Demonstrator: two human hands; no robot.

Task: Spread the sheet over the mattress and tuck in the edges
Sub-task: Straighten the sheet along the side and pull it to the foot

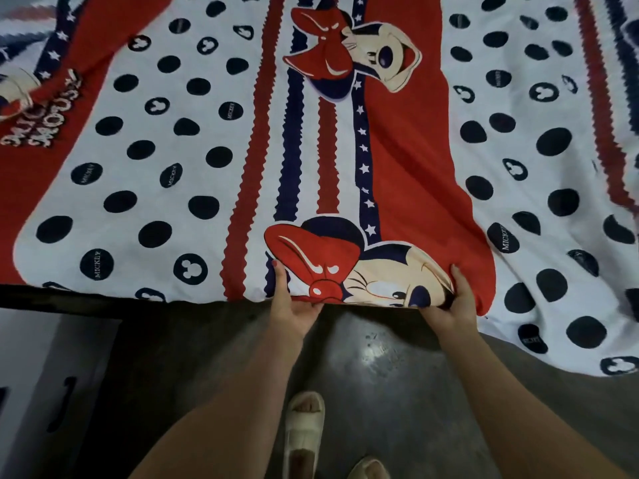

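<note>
A red, white and navy sheet (pixel 311 150) with cartoon mice, dots and star stripes lies spread across the mattress and fills the upper part of the view. My left hand (pixel 288 305) grips its near edge with the thumb on top, just left of the lower mouse print. My right hand (pixel 454 305) pinches the same edge at the right of that print. The fabric between my hands is lifted slightly off the bed's edge. To the right, the sheet hangs loose over the side toward the floor. The mattress itself is hidden under the cloth.
A dark bed edge (pixel 69 299) runs along the lower left. Below it is a grey glossy floor (pixel 380 375). My feet in pale slippers (pixel 304 433) stand close to the bed. A white box or cabinet (pixel 38 392) sits at the bottom left.
</note>
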